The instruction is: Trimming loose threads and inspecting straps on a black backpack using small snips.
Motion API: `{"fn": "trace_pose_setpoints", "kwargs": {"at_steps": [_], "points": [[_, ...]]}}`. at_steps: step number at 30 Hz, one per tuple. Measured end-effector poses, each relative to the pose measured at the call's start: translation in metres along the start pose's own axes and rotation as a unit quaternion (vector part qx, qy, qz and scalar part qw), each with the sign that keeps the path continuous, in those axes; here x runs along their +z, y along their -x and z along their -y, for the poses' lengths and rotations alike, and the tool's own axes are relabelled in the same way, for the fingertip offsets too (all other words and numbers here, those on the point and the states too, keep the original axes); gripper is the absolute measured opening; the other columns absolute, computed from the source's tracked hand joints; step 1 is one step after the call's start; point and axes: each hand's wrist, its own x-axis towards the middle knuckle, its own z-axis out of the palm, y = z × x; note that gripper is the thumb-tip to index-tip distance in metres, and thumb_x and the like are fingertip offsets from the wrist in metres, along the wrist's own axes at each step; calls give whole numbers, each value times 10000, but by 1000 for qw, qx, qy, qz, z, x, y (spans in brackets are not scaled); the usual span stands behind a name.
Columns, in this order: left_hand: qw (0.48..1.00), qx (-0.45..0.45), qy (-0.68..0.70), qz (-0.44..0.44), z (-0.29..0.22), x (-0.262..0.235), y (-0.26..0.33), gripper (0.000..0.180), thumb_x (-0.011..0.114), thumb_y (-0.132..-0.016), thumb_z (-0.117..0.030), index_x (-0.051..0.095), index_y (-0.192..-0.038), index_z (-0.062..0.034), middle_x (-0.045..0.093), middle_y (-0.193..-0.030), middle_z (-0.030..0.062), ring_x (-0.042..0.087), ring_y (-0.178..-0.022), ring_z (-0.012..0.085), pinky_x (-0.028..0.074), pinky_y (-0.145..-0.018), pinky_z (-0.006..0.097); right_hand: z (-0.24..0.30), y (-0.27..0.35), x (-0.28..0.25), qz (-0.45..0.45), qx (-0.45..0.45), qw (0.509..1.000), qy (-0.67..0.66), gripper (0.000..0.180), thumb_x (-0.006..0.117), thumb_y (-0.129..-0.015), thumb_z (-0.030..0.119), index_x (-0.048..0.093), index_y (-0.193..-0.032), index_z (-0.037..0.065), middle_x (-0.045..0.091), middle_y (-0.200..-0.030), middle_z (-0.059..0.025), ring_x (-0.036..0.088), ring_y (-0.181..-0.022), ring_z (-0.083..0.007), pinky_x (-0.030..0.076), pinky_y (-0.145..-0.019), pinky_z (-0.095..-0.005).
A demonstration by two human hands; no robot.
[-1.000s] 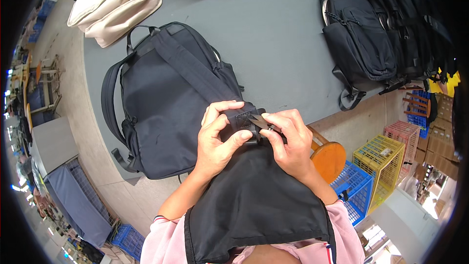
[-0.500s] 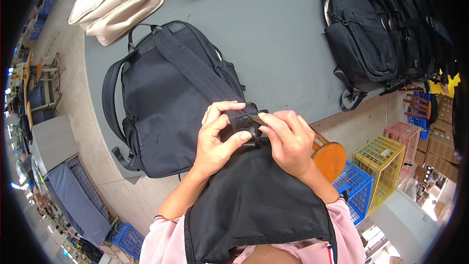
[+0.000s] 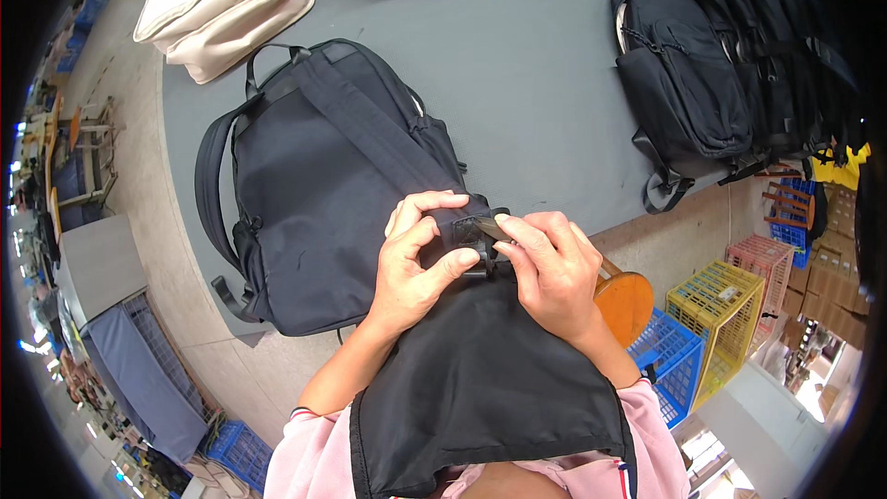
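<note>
A black backpack [image 3: 314,203] lies on the grey-covered table with its strap side up. One wide shoulder strap [image 3: 370,129] runs diagonally across it toward me. My left hand [image 3: 413,263] grips the lower end of that strap, fingers on its far side and thumb on the near side. Pinched in my right hand [image 3: 552,268] is a small, flat, dark metal tool [image 3: 490,227], perhaps thread snips. Its tip touches the stitched patch at the strap end. A black buckle and webbing beneath are partly hidden by my fingers.
A cream bag [image 3: 226,5] stands at the far left of the grey tabletop [image 3: 527,102]. Several black backpacks [image 3: 688,74] crowd its right side. Below the right edge are a round wooden stool [image 3: 624,307], a blue crate [image 3: 665,356] and a yellow crate [image 3: 716,314].
The tool's tip has shifted slightly on the strap patch, and more of its flat body shows. Both hands keep nearly the same place and grip.
</note>
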Motion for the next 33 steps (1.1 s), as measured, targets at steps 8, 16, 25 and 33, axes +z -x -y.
{"fn": "trace_pose_setpoints", "kwargs": {"at_steps": [8, 16, 25, 33], "points": [[1000, 25, -4, -15, 4, 3, 0, 303, 744, -754, -276, 663, -881, -13, 571, -1184, 83, 488, -1078, 237, 316, -976, 367, 5, -2, 13, -6, 184, 960, -212, 284, 680, -762, -7, 614, -1037, 19, 562, -881, -87, 584, -697, -180, 480, -640, -276], [999, 31, 4, -19, 6, 4, -2, 308, 758, -738, -261, 652, -851, 5, 577, -1180, 102, 490, -1062, 248, 338, -942, 374, 7, 6, 2, -3, 120, 983, -141, 296, 678, -746, -21, 624, -1033, 25, 559, -903, -83, 609, -683, -185, 482, -574, -283], [994, 78, -52, -51, 8, 9, -2, 304, 762, -720, -256, 618, -777, 5, 598, -1160, 106, 500, -1077, 266, 325, -950, 392, 9, 4, 0, 6, 78, 996, -49, 319, 708, -741, 28, 625, -1049, 30, 557, -883, -80, 623, -658, -199, 492, -539, -302], [987, 96, -117, -55, 9, 10, -2, 305, 759, -716, -266, 622, -767, 1, 603, -1149, 108, 516, -1069, 266, 293, -962, 395, 11, 6, -3, 10, 75, 997, -33, 323, 703, -749, 28, 615, -1060, 15, 553, -888, -81, 622, -661, -194, 500, -543, -295]]}}
